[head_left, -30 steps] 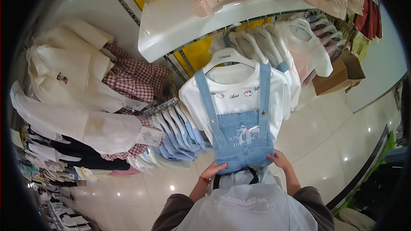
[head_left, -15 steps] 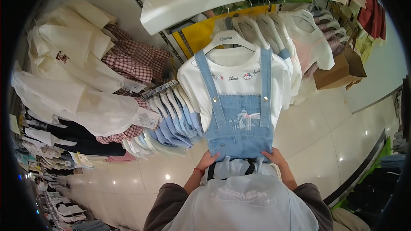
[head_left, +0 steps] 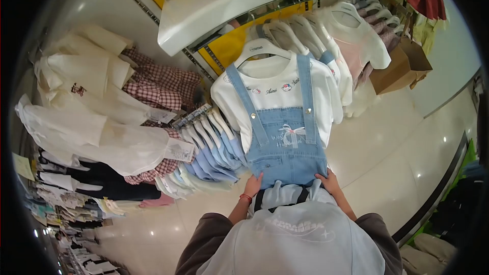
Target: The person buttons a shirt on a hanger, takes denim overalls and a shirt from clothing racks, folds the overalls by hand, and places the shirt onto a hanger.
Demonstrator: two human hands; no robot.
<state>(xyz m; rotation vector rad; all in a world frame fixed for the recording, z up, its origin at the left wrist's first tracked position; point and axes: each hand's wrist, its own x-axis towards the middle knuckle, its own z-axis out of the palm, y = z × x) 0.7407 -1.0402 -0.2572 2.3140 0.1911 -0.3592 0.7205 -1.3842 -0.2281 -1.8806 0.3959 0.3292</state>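
Note:
Denim overalls [head_left: 288,159] hang in front of me over a white printed T-shirt [head_left: 270,82], both on a white hanger [head_left: 262,49] on the rail. A bow and lettering decorate the bib. My left hand [head_left: 252,186] grips the lower left edge of the overalls, thumb on the front. At the opposite lower edge, my right hand [head_left: 327,181] holds the denim the same way. Both sets of fingers are partly hidden behind the cloth. Below the hands, the light apron [head_left: 300,234] on my body covers the bottom of the view.
White shirts with checked skirts [head_left: 158,79] hang on the left. Small blue garments [head_left: 216,160] hang on a lower rail. Above is a white shelf [head_left: 214,20] with folded clothes. A brown paper bag [head_left: 400,69] hangs at the right. Dark clothes [head_left: 453,214] lie low on the right.
The view has shifted and tilted slightly, so the racks sit lower at left. The overalls' hem appears slightly lower and wider between my hands, which keep their hold on both edges.

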